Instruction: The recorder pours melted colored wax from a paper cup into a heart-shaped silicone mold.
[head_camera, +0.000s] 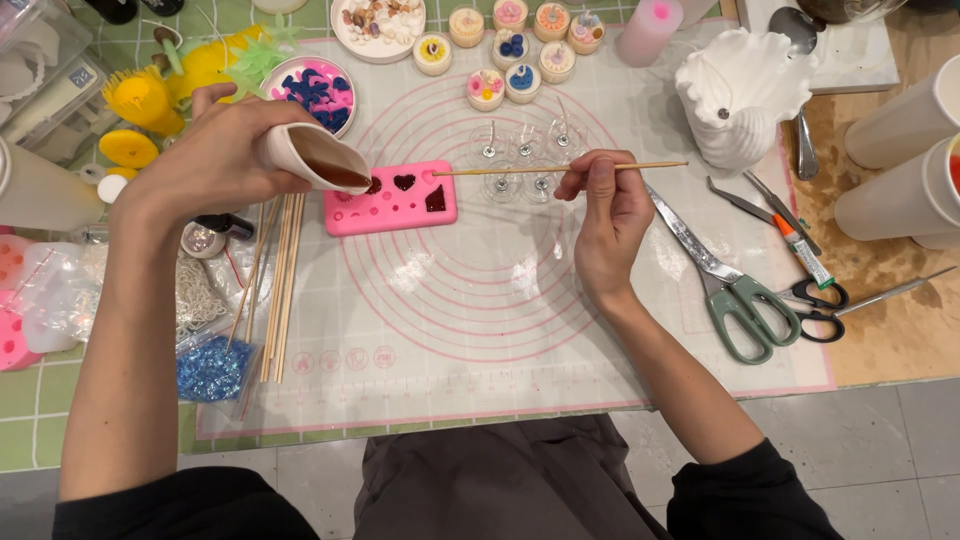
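My left hand tips a small paper cup holding dark red liquid over the left end of a pink mould. The mould lies on a translucent mat; several of its cavities hold dark red fill, including a heart and a triangle shape. My right hand pinches a thin wooden stick, held level, its tip near the mould's upper right corner. Small clear cups with wicks stand just behind the stick.
Wooden skewers lie left of the mould beside a bag of blue bits. Scissors, tweezers and a tube lie right. A white shell-shaped vessel, small decorated candles and a dish of blue and pink pieces sit at the back.
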